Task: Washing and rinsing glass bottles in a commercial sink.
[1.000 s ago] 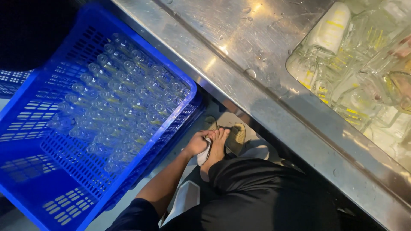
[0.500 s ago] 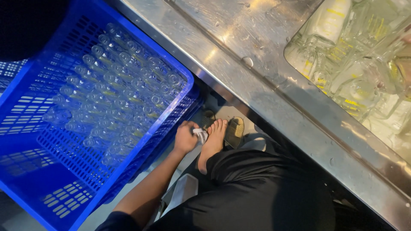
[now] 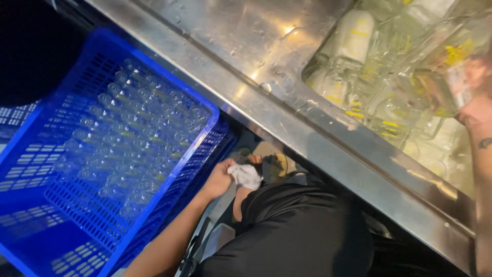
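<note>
A blue crate (image 3: 169,200) full of clear glasses (image 3: 128,133) is sitting at left. Just right of it, low beside the foot (image 3: 241,197), the left hand (image 3: 219,179) is clutching a white cloth (image 3: 246,176), fingers curled around it. At far right, the right hand (image 3: 476,110) is gripping a glass bottle (image 3: 446,84) over the steel sink (image 3: 256,66).

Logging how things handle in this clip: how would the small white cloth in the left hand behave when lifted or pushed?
The white cloth looks floppy: it bunches in folds in the left hand. Probably light for its size, being a small crumpled wad. It seems unlikely to roll or break, more likely to drape or drag.
</note>
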